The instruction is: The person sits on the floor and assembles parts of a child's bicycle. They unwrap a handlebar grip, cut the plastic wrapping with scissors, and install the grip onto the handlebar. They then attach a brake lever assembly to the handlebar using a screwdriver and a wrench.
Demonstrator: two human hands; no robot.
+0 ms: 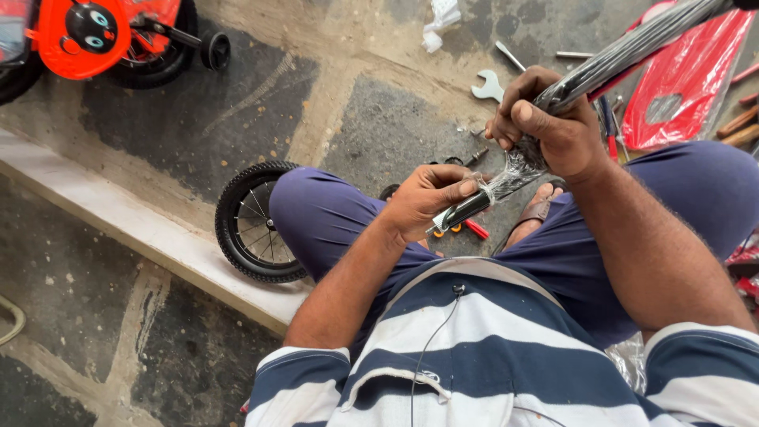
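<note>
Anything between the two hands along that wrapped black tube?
Head view: between left hand and right hand, only the black tube with loosened clear plastic wrap bunched around it.

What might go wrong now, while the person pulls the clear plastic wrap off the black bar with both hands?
The long black bar sticks out past the right hand; it may swing into the red part. The left hand grips only its end, so it may slip. Torn plastic wrap may hide the wrench.

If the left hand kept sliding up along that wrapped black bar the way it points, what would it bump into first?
Most likely the right hand, gripping the same plastic-wrapped black bar just above the left hand; depth is hard to judge.
</note>
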